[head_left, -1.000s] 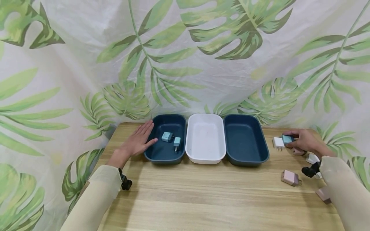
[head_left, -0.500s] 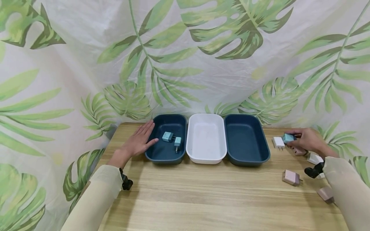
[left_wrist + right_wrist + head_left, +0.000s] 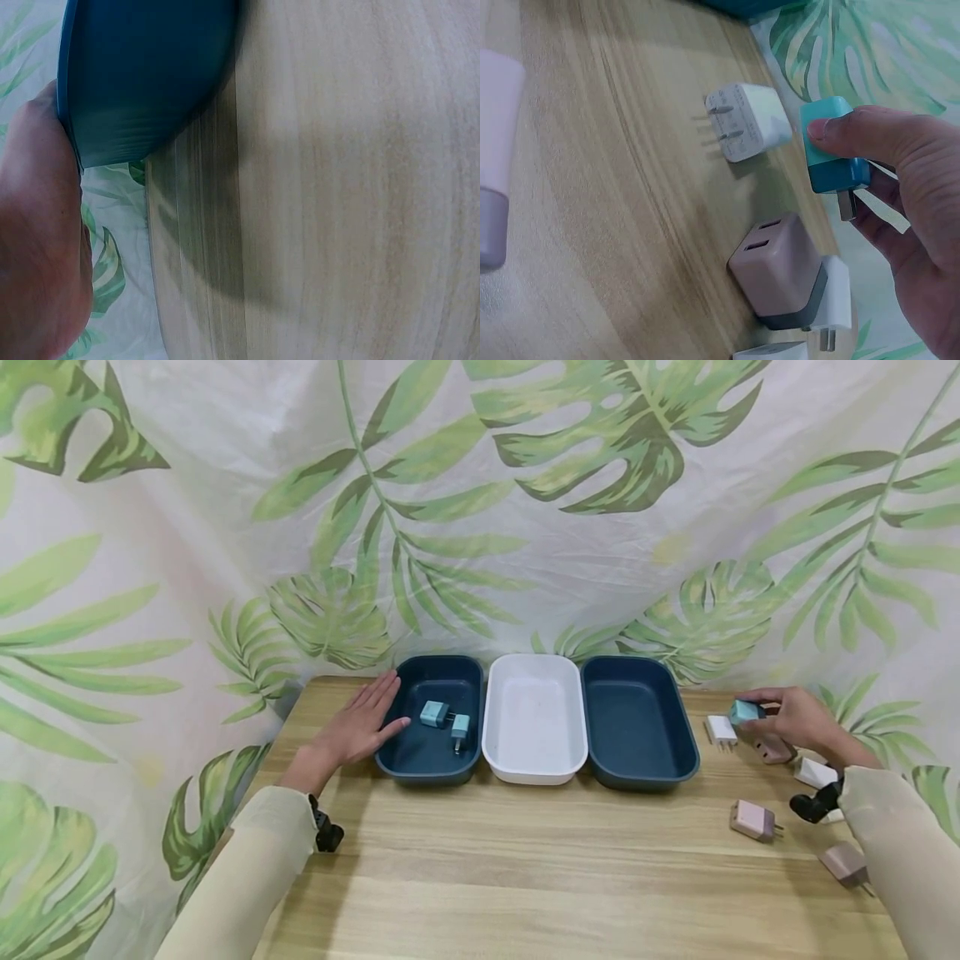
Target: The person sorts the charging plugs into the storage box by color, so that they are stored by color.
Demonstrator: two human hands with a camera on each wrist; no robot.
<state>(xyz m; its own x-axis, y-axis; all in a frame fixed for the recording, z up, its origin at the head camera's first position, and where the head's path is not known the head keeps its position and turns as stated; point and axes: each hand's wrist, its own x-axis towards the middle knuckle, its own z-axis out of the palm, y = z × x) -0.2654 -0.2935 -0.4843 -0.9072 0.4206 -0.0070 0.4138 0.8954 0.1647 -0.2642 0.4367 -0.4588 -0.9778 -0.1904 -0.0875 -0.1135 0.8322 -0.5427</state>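
Note:
At the back right, my right hand [image 3: 802, 722] pinches a teal wall charger [image 3: 829, 146] between thumb and fingers, its metal prongs pointing back under the palm. A white charger [image 3: 746, 120] lies on the table just left of it, and a pink charger [image 3: 780, 266] with two USB slots lies below. My left hand [image 3: 360, 727] rests with straight fingers along the left rim of the left dark blue tray [image 3: 427, 775], thumb over the edge. Inside that tray lie two teal chargers, one [image 3: 433, 714] behind the other [image 3: 460, 727].
A white tray [image 3: 535, 718] and a second dark blue tray [image 3: 637, 718] stand in a row right of the first. More pink chargers, one nearer [image 3: 753, 821] and one by the sleeve [image 3: 846, 864], and a white charger [image 3: 813, 772] lie at right. A leaf-print cloth [image 3: 480, 527] hangs behind.
My right hand has lifted the teal charger slightly off its spot beside the white charger, uncovering more of the pink one. My left hand has stayed at the tray.

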